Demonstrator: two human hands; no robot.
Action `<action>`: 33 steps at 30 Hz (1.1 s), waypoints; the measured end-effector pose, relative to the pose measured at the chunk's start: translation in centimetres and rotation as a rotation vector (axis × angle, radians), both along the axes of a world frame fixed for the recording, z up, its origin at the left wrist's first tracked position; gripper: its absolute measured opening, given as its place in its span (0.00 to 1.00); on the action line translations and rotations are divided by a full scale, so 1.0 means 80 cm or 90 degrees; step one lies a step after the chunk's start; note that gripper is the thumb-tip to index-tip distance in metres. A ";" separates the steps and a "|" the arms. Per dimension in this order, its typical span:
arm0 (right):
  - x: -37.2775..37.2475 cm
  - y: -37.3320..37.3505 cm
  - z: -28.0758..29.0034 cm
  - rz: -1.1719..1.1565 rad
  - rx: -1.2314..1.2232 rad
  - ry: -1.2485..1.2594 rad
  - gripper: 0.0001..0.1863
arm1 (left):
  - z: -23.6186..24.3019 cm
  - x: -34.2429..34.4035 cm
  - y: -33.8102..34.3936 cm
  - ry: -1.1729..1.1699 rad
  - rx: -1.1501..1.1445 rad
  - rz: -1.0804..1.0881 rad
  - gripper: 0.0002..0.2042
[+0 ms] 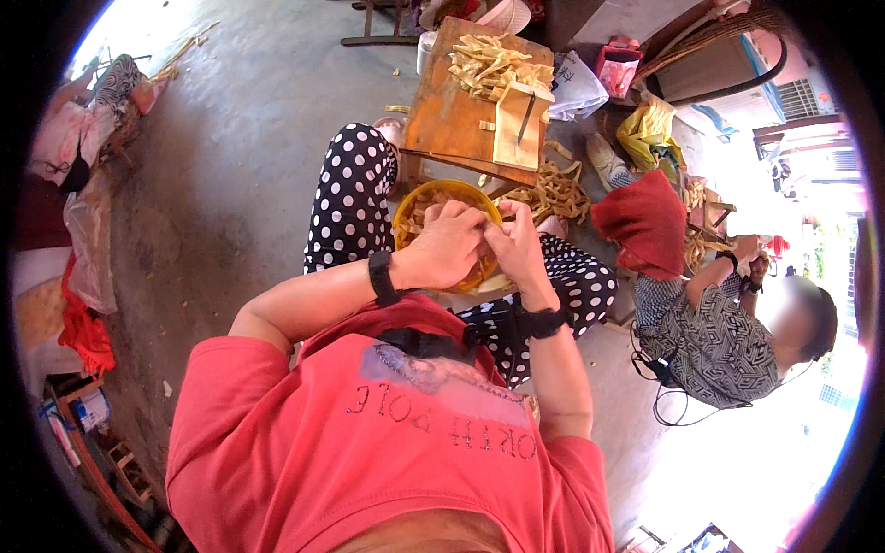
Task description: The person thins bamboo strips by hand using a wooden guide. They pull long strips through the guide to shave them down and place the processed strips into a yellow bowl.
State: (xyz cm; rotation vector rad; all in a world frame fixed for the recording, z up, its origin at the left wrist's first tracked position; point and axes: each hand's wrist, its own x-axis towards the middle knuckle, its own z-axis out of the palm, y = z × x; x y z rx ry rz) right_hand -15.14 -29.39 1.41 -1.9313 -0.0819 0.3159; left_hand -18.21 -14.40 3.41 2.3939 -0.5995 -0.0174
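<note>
A yellow basin (399,221) rests between my knees, with yellowish-brown, strip-like pieces inside. Over its near right part, my left hand (442,247) and my right hand (518,247) meet. The fingers of both are bent and pinched together at the fingertips. Whatever is between them is too small or hidden to make out. Just beyond the basin stands a wooden table (431,124) bearing a heap of pale yellow, dried-looking strips (489,64). At its right edge lies a light wooden board (510,138) with a thin dark rod-like piece on it.
More curled strips (562,189) lie under the table's right side. On the right sits a person (714,346) with a red cloth (641,221) across the lap. A yellow bag (650,134) and a white bag (576,88) stand behind. Clothes and a plastic bag (89,249) hang at left.
</note>
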 end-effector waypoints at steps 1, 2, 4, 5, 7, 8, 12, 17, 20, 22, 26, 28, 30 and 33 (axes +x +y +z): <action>0.001 0.001 0.001 0.009 -0.023 -0.006 0.18 | -0.001 0.001 -0.001 0.003 -0.019 0.005 0.08; 0.002 0.002 0.002 0.019 -0.045 -0.012 0.17 | -0.004 0.002 -0.001 0.004 -0.028 0.007 0.08; 0.002 0.003 0.008 0.027 -0.059 -0.048 0.16 | -0.013 0.006 0.000 0.008 -0.095 0.022 0.08; 0.002 0.003 0.011 0.029 -0.063 -0.060 0.15 | -0.018 0.008 0.001 0.010 -0.124 0.028 0.08; 0.000 0.002 0.012 0.011 -0.006 -0.041 0.14 | -0.025 0.015 0.003 0.102 -0.271 0.050 0.07; -0.001 0.002 0.012 0.004 0.013 -0.035 0.14 | -0.025 0.017 0.004 0.161 -0.339 0.053 0.07; -0.001 0.009 0.007 -0.033 0.204 0.032 0.14 | -0.023 0.024 0.008 0.499 -0.640 0.125 0.08; 0.001 0.013 0.026 -0.039 0.266 0.103 0.10 | 0.001 0.033 0.012 0.503 -0.794 0.149 0.09; 0.007 0.008 0.030 -0.061 0.336 0.191 0.07 | 0.004 0.041 0.014 0.534 -0.824 0.141 0.07; 0.011 -0.002 0.039 -0.003 0.238 0.192 0.08 | 0.002 0.047 0.025 0.494 -0.831 0.127 0.05; 0.014 -0.016 0.062 0.051 0.155 0.114 0.07 | -0.002 0.049 0.049 0.434 -0.807 0.112 0.04; 0.014 -0.015 0.065 0.071 0.106 0.043 0.06 | 0.006 0.051 0.055 0.442 -0.805 0.066 0.06; 0.015 -0.013 0.070 0.071 0.071 -0.015 0.05 | 0.020 0.059 0.060 0.455 -0.784 0.019 0.09; 0.017 -0.003 0.083 0.056 0.054 -0.053 0.05 | 0.021 0.069 0.060 0.457 -0.571 0.005 0.08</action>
